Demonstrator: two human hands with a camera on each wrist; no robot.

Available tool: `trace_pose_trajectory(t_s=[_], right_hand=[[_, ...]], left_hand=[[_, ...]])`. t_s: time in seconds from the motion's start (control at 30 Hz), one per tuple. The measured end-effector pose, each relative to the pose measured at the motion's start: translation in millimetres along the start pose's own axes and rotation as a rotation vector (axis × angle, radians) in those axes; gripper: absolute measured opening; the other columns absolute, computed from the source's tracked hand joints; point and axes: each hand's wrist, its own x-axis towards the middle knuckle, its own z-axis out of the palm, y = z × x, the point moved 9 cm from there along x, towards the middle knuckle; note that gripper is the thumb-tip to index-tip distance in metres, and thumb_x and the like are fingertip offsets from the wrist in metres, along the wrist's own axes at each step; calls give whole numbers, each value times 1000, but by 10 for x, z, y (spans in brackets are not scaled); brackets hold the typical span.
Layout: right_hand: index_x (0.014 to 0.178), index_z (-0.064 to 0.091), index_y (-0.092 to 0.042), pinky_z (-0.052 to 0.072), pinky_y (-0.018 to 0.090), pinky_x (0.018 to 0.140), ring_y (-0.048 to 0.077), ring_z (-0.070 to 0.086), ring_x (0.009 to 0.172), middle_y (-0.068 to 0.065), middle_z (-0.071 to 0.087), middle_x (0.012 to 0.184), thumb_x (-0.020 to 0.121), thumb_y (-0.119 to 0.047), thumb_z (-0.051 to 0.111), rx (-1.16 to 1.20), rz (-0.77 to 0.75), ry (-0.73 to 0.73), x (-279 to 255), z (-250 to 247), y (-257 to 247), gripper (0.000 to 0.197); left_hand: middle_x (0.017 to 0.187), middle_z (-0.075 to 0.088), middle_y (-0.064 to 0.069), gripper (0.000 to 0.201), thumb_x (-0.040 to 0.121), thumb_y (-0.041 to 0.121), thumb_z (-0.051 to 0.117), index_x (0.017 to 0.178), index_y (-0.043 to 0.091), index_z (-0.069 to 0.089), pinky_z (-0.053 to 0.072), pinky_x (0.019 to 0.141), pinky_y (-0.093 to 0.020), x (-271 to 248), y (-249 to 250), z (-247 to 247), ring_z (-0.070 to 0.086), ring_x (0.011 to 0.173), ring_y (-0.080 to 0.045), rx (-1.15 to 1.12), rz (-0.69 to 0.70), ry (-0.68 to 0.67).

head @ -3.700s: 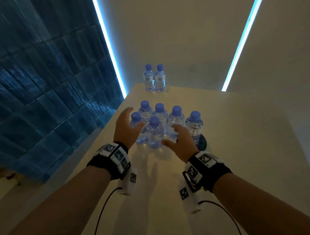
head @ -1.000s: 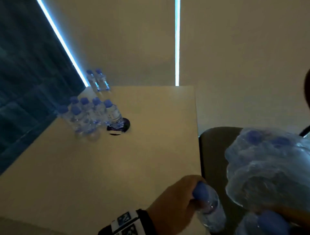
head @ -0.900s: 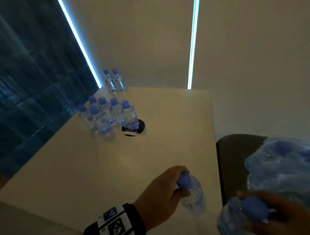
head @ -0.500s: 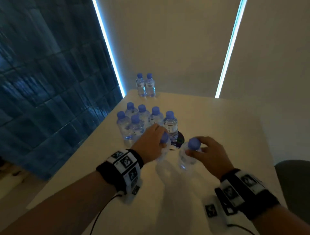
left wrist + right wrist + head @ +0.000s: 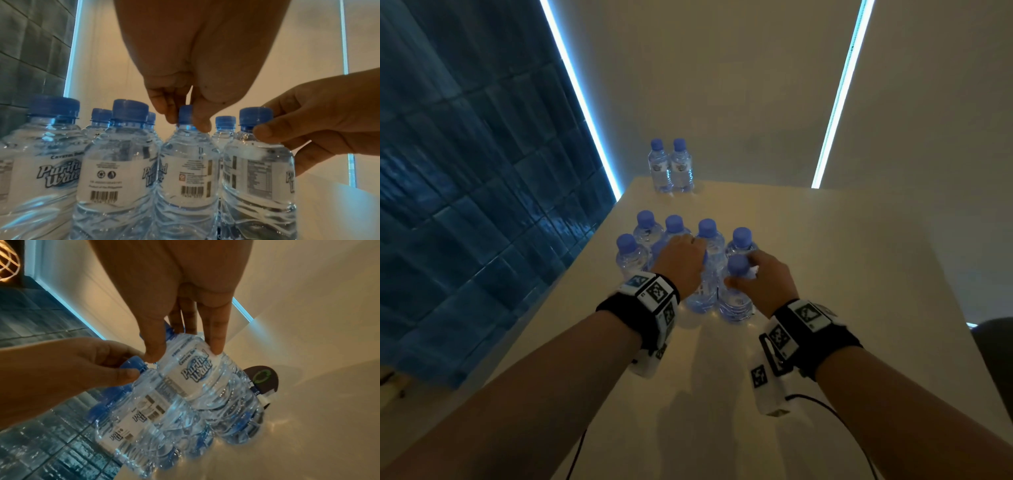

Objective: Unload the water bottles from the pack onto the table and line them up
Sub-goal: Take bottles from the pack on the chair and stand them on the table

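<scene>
Several clear water bottles with blue caps stand grouped on the pale table. My left hand pinches the cap of a bottle at the group's near edge; the left wrist view shows fingers and thumb round that cap. Just to the right, my right hand grips a second bottle round its neck and shoulder, with its cap showing. Both bottles are upright, side by side, touching the group. Two more bottles stand at the far table edge. The pack is out of view.
A flat black round object lies on the table behind the group's right side. A dark chair shows at the right edge. A blue tiled wall runs along the left of the table.
Both hands brought a bottle each from the pack on the chair at the right to the table. In the last half second the two bottles moved forward against the group.
</scene>
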Motion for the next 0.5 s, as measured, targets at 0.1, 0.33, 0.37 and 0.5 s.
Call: trace_pose_trajectory(t_s=[0.1,0.33,0.37,0.5], right_hand=[[114,49,-3,35,29,76,31,53,105,17,51,120,70,-23,78,12,-1,-1,-76,21,92,56],[122,43,-6,33,17,89,18,44,111,8,38,126,71,-21,77,33,-95,6,-734,-488,477,63],[120,45,-10,39,20,88,14,45,106,3,38,123,74,-20,75,48,-80,18,-924,-632,626,56],[93,52,-32,50,14,72,7,58,87,-12,54,102,82,-10,64,119,-16,82,-1817,-1253,1261,28]], left_hand=[[123,56,-12,31,91,14,48,122,10,47,44,89,-44,-29,29,14,52,113,-32,162,-29,-11],[125,56,-12,52,75,5,53,125,14,49,43,84,-48,-442,427,-382,53,109,-35,-73,-51,253],[121,59,-12,49,72,6,49,120,15,53,44,83,-47,-577,631,-458,55,106,-34,-165,-10,319],[104,64,-7,37,72,14,37,103,25,53,47,84,-40,-1130,1684,-409,56,98,-24,-498,219,339]])
